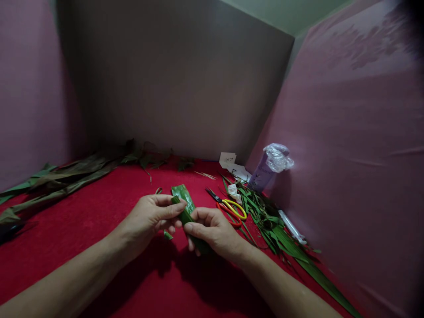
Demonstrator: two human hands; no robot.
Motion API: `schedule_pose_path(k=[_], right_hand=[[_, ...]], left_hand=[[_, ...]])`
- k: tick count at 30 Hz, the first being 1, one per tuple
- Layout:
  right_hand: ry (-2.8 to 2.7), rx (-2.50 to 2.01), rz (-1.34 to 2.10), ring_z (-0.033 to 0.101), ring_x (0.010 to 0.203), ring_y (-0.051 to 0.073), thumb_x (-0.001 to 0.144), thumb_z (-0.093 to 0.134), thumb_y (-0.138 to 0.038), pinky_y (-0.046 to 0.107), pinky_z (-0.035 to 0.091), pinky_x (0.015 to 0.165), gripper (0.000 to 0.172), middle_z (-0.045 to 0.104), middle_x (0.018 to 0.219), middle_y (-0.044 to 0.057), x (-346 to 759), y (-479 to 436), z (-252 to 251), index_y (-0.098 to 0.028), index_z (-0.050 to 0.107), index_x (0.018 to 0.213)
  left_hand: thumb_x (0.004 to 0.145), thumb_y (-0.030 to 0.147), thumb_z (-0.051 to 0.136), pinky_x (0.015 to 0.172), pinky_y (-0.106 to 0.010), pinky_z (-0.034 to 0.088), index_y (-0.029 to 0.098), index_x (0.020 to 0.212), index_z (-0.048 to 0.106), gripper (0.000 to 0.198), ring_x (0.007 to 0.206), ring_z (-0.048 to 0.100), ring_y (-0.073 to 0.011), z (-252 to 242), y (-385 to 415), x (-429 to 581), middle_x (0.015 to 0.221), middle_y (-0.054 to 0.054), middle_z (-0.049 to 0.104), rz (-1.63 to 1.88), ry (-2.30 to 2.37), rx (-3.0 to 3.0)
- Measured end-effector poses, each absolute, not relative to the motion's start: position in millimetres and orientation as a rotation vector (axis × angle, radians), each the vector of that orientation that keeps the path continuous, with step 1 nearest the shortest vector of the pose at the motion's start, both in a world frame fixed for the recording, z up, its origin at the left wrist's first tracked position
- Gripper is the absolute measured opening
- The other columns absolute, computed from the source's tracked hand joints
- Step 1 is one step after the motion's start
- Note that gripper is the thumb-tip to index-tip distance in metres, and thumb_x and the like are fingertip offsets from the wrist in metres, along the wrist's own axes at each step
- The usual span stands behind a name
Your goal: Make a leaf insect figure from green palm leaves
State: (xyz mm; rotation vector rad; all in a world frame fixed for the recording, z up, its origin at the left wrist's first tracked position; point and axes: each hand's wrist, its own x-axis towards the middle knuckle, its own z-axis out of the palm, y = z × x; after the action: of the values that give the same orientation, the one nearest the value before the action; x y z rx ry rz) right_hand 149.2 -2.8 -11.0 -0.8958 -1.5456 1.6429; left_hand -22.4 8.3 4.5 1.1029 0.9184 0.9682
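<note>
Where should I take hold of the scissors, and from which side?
Probably by the yellow handle and red handle, from above on the near side: the scissors lie with both loops nearer the camera, dark blades pointing away.

Person's L hand (149, 216) & R hand (215, 232) are bare, as are both wrists (124, 238). L forearm (86, 269) & R forearm (278, 278) are bare too, as far as vis. Each broadens twd the elbow, narrows twd the wrist; approx. same build L/R. Fingers (204, 213) are slim w/ rounded tips; nail detail's too small & dim to tell.
</note>
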Motion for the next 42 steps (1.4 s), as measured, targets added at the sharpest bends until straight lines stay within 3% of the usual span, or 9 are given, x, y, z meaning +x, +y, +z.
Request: schedule_pose_path(k=[9,19,25,30,35,42], right_hand=[[-1.51,-0.896,1.601,0.045,0.035,0.005,0.074,0.062,-0.036,0.016,0.036,0.038,0.023,0.057,0.05,-0.005,148,-2,-13,-0.016,0.052,0.072],[-1.423,-0.919,1.63,0.052,0.043,0.008,0.064,0.071,-0.041,0.02,0.041,0.046,0.033,0.06,0.057,-0.002,147,0,-16,-0.014,0.055,0.075],[-1.427,-0.982,1.584,0.05,0.04,0.008,0.067,0.067,-0.042,0.019,0.039,0.043,0.03,0.061,0.052,-0.001,144,-2,-15,-0.015,0.055,0.071],[-1.339,-1.009,1.576,0.05,0.039,0.008,0.065,0.066,-0.038,0.019,0.037,0.04,0.027,0.06,0.049,-0.001,145,-3,-11,-0.015,0.054,0.065],[-1.209,-1.008,1.676,0.05,0.041,0.008,0.06,0.069,-0.036,0.019,0.034,0.042,0.027,0.055,0.048,-0.002,149,-1,-9,-0.014,0.055,0.063],[-1.11,-1.046,1.744,0.04,0.037,0.004,0.059,0.067,-0.027,0.018,0.028,0.041,0.018,0.049,0.046,-0.006,153,3,-9,-0.013,0.057,0.064]], left_hand=[[0.069,0.028,0.07,0.047,-0.021,0.042,0.016,0.059,0.062,0.017,0.044,0.051,-0.0086,4,9,-17,0.049,0.003,0.059,1.03,0.949,1.169],[0.069,0.028,0.068,0.046,-0.021,0.041,0.015,0.059,0.062,0.018,0.044,0.05,-0.0093,8,8,-20,0.047,0.004,0.057,1.126,1.02,1.337],[0.071,0.027,0.066,0.045,-0.02,0.04,0.016,0.059,0.062,0.017,0.044,0.049,-0.0088,6,4,-15,0.047,0.005,0.055,1.16,1.017,1.486],[0.076,0.015,0.06,0.051,-0.02,0.043,0.016,0.069,0.065,0.009,0.055,0.054,-0.0104,0,-3,-16,0.06,0.002,0.06,1.329,0.914,1.976],[0.082,0.008,0.053,0.064,-0.02,0.047,0.017,0.089,0.064,0.016,0.071,0.06,-0.0113,-5,-6,-15,0.084,-0.004,0.065,1.347,0.773,2.541],[0.084,0.01,0.051,0.064,-0.022,0.049,0.017,0.089,0.063,0.015,0.073,0.062,-0.0134,-11,-3,-11,0.085,-0.005,0.064,1.364,0.791,2.799]])
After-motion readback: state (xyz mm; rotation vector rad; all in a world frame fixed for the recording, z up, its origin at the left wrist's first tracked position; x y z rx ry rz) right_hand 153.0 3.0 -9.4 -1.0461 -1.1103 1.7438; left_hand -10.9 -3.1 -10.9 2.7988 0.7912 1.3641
